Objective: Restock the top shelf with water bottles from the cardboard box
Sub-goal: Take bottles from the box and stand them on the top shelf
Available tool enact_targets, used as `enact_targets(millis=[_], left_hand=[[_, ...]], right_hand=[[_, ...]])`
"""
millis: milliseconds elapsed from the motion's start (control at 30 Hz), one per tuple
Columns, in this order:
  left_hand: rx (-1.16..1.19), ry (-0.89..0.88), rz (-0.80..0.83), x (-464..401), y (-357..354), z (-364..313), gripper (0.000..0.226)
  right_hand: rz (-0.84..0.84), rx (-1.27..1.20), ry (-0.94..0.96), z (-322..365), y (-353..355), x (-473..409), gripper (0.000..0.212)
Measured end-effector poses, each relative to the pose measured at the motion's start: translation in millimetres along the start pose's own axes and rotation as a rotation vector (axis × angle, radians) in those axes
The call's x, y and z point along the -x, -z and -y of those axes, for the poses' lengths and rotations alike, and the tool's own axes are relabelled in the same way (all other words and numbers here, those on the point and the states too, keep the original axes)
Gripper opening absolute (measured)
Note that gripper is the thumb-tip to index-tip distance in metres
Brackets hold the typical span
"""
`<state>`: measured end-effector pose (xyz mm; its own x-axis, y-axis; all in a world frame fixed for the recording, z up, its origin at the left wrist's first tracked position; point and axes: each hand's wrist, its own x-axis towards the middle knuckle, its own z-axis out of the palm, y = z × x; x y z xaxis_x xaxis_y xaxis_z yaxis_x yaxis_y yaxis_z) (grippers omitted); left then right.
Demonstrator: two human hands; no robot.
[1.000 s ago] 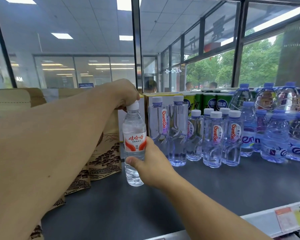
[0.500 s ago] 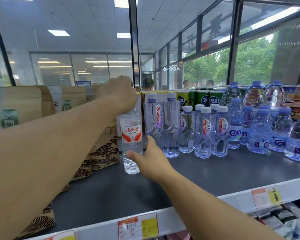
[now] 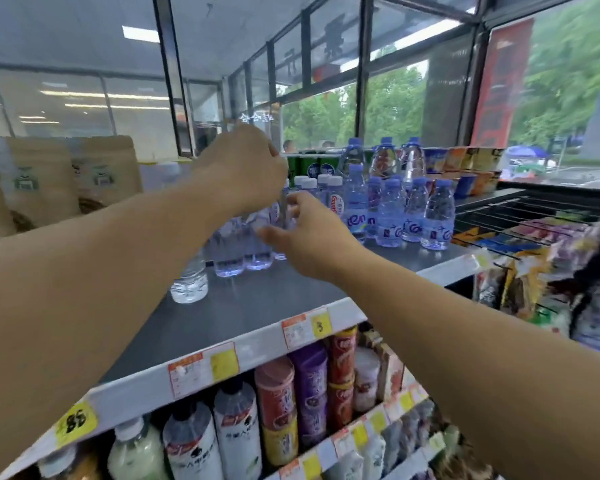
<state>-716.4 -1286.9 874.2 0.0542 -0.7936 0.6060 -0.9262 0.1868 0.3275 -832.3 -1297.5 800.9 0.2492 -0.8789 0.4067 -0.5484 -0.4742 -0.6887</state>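
A clear water bottle stands on the dark top shelf, its upper half hidden behind my left forearm. My left hand hovers to the right of it, fingers curled down over the tops of the tall clear bottles; blur hides whether it grips anything. My right hand reaches in from the right with relaxed fingers at the side of those bottles and holds nothing. The cardboard box is out of view.
Blue-capped bottles fill the shelf's right part, with green cans behind. Brown paper bags stand at the left. Price tags line the shelf edge. Drink bottles sit below. A wire rack with snack packets is on the right.
My left hand has come off the bottle's cap and moved right; the bottle now stands alone. My right hand let go of its body and shifted right. The view has tilted down.
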Motion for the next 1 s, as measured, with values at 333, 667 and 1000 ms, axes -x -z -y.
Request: enact_targets(millis=[333,667,1000], left_hand=[[0.31,-0.241,0.31,105,-52,-76,0.029],[0.526,-0.39,0.575,224,-85,-190,0.026],[0.595,-0.435,0.661,306,-116,-273,0.021]], right_hand=[[-0.277,0.349,-0.343,-28,87,143,0.069],[-0.484,0.471,-0.631,-58,146,298,0.071],[-0.492,0.45,-0.742,-112,190,408,0.067]])
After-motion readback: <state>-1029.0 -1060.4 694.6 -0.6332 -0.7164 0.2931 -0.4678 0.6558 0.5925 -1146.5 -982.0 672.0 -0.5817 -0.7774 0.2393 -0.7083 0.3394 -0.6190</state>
